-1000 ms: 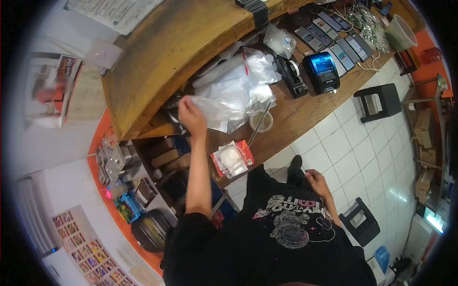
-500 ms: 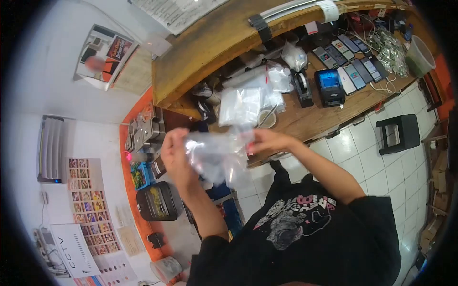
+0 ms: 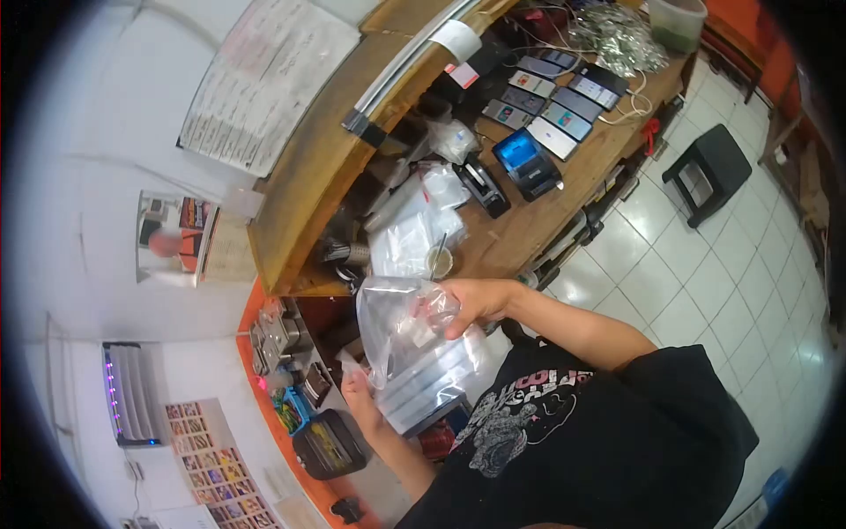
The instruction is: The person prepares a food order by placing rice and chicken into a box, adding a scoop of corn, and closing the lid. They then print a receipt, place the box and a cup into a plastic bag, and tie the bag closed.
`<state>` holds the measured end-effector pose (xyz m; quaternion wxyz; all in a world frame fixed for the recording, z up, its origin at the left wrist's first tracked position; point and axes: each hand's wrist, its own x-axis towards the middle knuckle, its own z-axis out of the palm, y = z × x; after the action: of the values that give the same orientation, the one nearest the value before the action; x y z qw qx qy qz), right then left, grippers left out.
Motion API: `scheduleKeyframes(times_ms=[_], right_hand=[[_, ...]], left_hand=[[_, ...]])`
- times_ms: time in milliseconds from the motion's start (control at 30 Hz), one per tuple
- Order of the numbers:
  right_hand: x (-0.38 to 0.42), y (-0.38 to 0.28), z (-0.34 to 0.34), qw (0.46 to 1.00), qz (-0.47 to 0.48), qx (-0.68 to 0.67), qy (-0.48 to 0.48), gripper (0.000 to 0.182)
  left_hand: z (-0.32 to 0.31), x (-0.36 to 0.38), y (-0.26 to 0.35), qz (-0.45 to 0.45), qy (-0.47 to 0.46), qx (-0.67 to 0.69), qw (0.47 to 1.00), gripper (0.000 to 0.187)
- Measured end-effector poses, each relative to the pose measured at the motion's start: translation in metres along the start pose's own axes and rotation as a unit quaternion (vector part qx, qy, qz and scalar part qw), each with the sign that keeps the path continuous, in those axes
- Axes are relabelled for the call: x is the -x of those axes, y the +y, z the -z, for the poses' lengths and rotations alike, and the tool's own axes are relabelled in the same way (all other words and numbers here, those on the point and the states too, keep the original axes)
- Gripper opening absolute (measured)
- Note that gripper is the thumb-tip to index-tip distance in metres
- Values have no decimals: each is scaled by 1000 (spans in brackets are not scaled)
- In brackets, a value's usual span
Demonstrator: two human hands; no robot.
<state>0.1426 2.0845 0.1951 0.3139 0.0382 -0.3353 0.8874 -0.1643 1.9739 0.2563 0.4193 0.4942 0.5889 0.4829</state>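
A clear plastic bag (image 3: pixel 392 331) is stretched between my two hands in front of my body, its film spread wide. My left hand (image 3: pixel 359 394) pinches its lower left edge, fingers closed on the film. At the upper right side, my right hand (image 3: pixel 474 302) is closed on the bag, its fingertips showing blurred through the plastic. Something small and pale shows through the film just below those fingertips; I cannot tell what it is. Just past the bag, a cup (image 3: pixel 439 261) with a thin stick in it stands on the wooden counter (image 3: pixel 493 242).
Stacked clear bags (image 3: pixel 401 234), a tape dispenser (image 3: pixel 485 187), a small printer (image 3: pixel 527 165) and several phones (image 3: pixel 564 119) lie along the counter. A black stool (image 3: pixel 709 172) stands on the tiled floor. To the left are a black lidded container (image 3: pixel 328 445) and metal trays (image 3: pixel 280 335).
The view has swung to the right and tilted. My left hand has come down along the bag and away from my right hand, and the bag is now spread wider.
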Motion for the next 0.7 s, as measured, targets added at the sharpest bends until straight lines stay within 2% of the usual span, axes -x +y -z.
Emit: scheduleKeyframes(times_ms=[33,67,100,133,167,233,300,367,433,467,500,533,567,600,633,700], right_hand=[[8,3,1,999,17,-21,23,44],[15,4,2,998,49,-49,6,36],[22,5,1,997,58,-49,11,36],[28,2,1,996,64,-55,35,32],[33,1,1,994,70,-64,57,28],[38,2,7,989,106,-49,96,28],[40,4,16,973,158,-28,168,28],[45,0,14,961,179,-46,203,30],[57,-3,17,971,129,-65,193,32],[62,-5,13,965,107,-33,239,29],[65,-5,10,963,110,-41,244,29],[67,-1,7,955,109,-11,274,26],[67,7,4,947,104,17,303,24],[63,17,2,933,116,44,337,18],[58,29,2,934,111,39,338,18],[49,48,6,894,160,220,356,13]], left_hand=[[-3,-3,2,3,-8,-5,1000,40],[-8,-10,4,-2,32,-2,999,40],[-16,-16,7,-9,72,3,997,39],[-22,-22,6,-30,71,65,995,35],[-27,-27,7,-32,63,64,995,35],[-37,-36,11,23,118,-80,989,33],[-42,-56,2,36,87,-84,992,34],[-36,-78,-20,125,37,-273,953,35],[-54,-78,-34,-59,23,-413,909,35],[-66,-77,-37,-161,72,-447,877,34],[-83,-75,-34,-262,118,-474,832,33],[-106,-70,-16,-175,43,-370,911,31],[-130,-59,10,-76,-29,-257,963,30],[-149,-47,34,14,-140,-221,965,26],[-164,-40,39,21,-139,-222,965,26],[-188,-33,42,67,-312,-209,925,22]])
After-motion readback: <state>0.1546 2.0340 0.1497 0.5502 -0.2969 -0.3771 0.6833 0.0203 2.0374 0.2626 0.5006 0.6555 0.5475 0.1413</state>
